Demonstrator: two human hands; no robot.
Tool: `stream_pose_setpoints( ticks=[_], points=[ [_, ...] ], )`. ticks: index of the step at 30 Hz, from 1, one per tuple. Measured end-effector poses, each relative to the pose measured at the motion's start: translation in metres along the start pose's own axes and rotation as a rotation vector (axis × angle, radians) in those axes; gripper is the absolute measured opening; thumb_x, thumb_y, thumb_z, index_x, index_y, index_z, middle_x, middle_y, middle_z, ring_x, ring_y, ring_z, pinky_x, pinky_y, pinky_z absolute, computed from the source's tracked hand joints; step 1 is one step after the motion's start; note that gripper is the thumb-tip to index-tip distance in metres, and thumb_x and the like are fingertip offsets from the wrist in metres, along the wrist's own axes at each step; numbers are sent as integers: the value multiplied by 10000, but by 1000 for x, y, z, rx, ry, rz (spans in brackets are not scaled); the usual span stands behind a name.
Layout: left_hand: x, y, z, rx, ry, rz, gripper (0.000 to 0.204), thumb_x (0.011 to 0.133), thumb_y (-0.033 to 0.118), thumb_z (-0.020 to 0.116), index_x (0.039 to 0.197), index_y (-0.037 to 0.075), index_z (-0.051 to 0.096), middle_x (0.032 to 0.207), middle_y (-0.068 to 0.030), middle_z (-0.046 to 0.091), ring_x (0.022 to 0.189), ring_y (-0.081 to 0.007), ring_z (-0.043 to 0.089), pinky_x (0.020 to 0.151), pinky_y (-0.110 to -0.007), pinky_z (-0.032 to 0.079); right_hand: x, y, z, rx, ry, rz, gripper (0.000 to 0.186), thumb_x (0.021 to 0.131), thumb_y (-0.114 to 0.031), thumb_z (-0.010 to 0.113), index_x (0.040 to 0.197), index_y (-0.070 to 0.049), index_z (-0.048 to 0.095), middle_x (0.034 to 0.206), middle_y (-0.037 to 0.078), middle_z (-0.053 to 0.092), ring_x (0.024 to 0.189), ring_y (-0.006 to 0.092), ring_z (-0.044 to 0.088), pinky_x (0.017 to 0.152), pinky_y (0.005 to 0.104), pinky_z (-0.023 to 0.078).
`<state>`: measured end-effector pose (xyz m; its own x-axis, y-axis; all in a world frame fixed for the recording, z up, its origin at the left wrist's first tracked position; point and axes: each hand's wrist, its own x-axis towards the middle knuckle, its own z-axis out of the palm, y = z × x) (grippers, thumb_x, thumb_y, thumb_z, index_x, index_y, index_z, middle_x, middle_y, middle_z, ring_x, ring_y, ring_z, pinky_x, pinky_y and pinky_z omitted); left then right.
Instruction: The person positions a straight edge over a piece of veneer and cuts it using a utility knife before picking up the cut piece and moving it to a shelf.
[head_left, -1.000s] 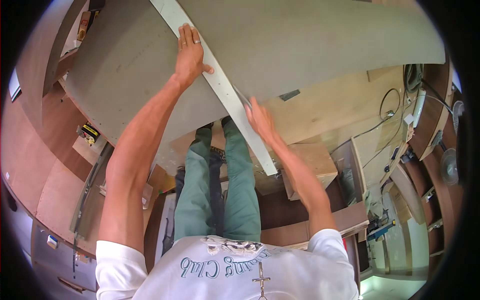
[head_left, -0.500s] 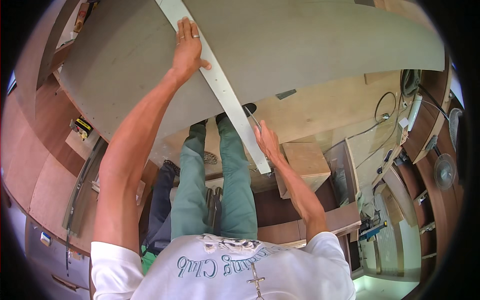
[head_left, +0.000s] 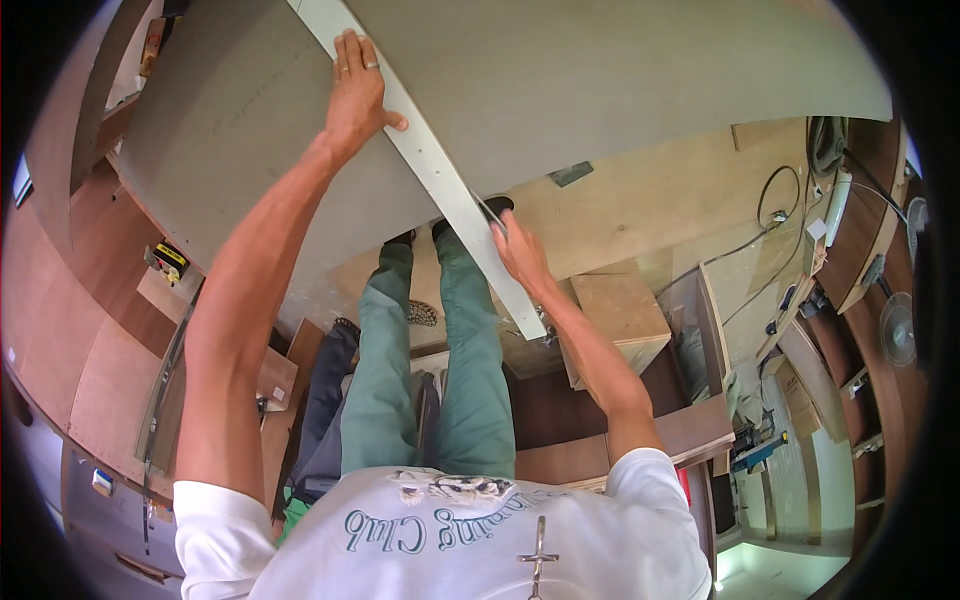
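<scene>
A long white straightedge (head_left: 440, 178) lies slantwise across a large grey sheet (head_left: 560, 90). Its lower end sticks out past the sheet's near edge. My left hand (head_left: 357, 100) presses on its upper part, fingers stretched out flat and thumb spread toward the right edge. Close to the sheet's near edge, my right hand (head_left: 522, 258) is closed around a thin, pointed metal tool (head_left: 487, 208). The tool's slim end points up and left against the straightedge's right side. I cannot make out its exact kind, as my fingers hide its handle.
A wooden box (head_left: 622, 312) stands right of my legs, beside an open brown cabinet frame (head_left: 660, 430). A black cable (head_left: 700, 268) runs over the light plywood. At the right is a fan (head_left: 898, 328); at the left, a yellow-and-black tool (head_left: 170, 262). Another person's dark trouser leg (head_left: 325, 395) shows beside mine.
The view has shifted slightly. My right hand and the tool have moved a little up and left, closer along the straightedge. My left hand stays pressed on the straightedge.
</scene>
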<state>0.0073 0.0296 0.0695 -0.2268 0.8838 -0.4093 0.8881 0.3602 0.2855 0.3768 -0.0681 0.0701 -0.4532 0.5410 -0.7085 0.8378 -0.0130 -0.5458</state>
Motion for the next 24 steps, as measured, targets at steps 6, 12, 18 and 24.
stream_pose_setpoints(
  ticks=[6,12,18,24],
  points=[
    [-10,-8,7,37,-33,30,1418,491,356,1012,1495,-198,178,1592,-417,141,1517,-542,138,1245,-517,279,-74,38,-3,13,56,102,293,1052,-317,504,1137,-38,531,893,307,667,843,544,620,703,617,461],
    [-2,0,0,8,-5,21,1390,483,272,1018,1494,-188,183,1589,-410,149,1512,-532,156,1265,-487,261,16,-32,-11,44,45,48,269,1045,-306,513,1057,-38,510,815,282,660,787,535,624,674,601,470],
    [14,0,-5,32,68,3,1419,472,283,1017,1504,-202,172,1612,-403,103,1527,-520,120,1266,-506,246,-103,76,5,-190,-104,213,285,1015,-312,532,1169,-73,557,905,292,685,832,511,653,723,608,491],
    [-3,-3,-10,11,-85,-87,1477,489,271,1020,1545,-169,86,1649,-357,47,1552,-482,57,1281,-494,200,-75,-9,-32,46,251,209,282,1010,-301,584,1132,-47,577,973,280,687,919,506,647,777,554,493]
  ],
)
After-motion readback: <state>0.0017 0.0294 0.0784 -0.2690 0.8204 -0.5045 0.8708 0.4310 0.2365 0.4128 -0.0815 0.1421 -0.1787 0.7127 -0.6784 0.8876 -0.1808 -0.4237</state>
